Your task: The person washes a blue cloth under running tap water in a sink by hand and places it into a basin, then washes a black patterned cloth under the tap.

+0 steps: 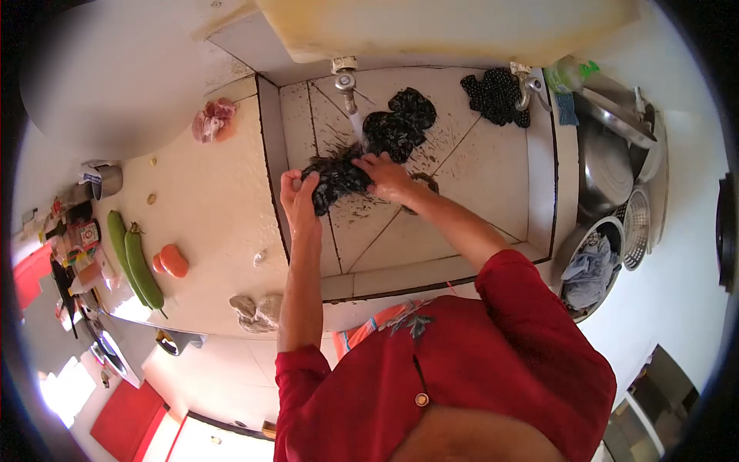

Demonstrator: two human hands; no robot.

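Observation:
A crumpled, wet black plastic bag [339, 182] is in the tiled sink [454, 173], under running water from the left tap [346, 83]. My left hand [299, 199] grips the bag's left edge between thumb and fingers. On its right side, my right hand [382, 175] has its fingers closed on the bag, partly hiding it. Another crumpled black bag [400, 123] lies just beyond my right hand. Brown dirt is splashed over the tiles around both bags. A dark brown ring-like thing [423, 183] lies partly behind my right wrist.
A dotted black cloth [493, 96] lies by the right tap [529, 86]. Left of the sink are raw meat [214, 121], long green vegetables [138, 262], orange-red vegetables [173, 260] and a brownish bag [258, 312]. Metal pots [604, 169] and a basin [593, 266] stand at right.

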